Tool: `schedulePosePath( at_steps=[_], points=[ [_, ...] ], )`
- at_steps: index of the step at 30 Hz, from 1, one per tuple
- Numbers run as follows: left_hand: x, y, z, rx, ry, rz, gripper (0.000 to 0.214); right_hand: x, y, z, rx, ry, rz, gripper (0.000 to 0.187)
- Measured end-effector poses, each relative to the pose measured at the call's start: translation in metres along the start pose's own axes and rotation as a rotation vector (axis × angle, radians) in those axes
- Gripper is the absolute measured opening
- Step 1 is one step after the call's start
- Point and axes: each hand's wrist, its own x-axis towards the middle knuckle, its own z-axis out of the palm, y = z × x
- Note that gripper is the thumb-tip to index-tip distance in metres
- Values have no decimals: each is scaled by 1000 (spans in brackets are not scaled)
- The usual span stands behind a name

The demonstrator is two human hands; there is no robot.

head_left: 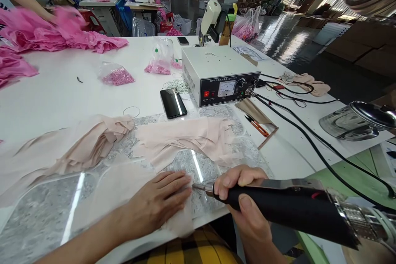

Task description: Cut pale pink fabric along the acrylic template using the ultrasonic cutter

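My left hand [159, 204] lies flat, fingers stretched out, pressing a pale pink fabric piece [123, 189] onto a clear patterned plate [43, 214] at the table's near edge. My right hand [244, 198] is wrapped round a black hand-held tool [287, 208] with a metal tip [201, 187]. The tip points left and sits right at my left fingertips, over the fabric's edge. A black cable [312, 144] runs from the tool's side of the table to a white control box [221, 74].
Piles of pale pink fabric pieces [185, 136] lie behind my hands. A black phone [173, 103], bags of pink rings [116, 75], orange snips [258, 127] and a metal lid [359, 120] are on the table. Another person's arm [24, 0] handles bright pink cloth [62, 35] at far left.
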Motion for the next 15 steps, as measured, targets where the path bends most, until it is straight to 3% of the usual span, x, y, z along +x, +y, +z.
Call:
schedulePosePath(
  at_steps=[5,11,15],
  points=[
    [-1,0,2,-4,11,-7,29,1,1,1,-21,-26,-14,7],
    [1,-1,-2,35,-17,11,30,4,1,4,42,77,-33,10],
    [1,-1,-2,49,-16,17,30,4,-1,4,36,64,-26,11]
  ],
)
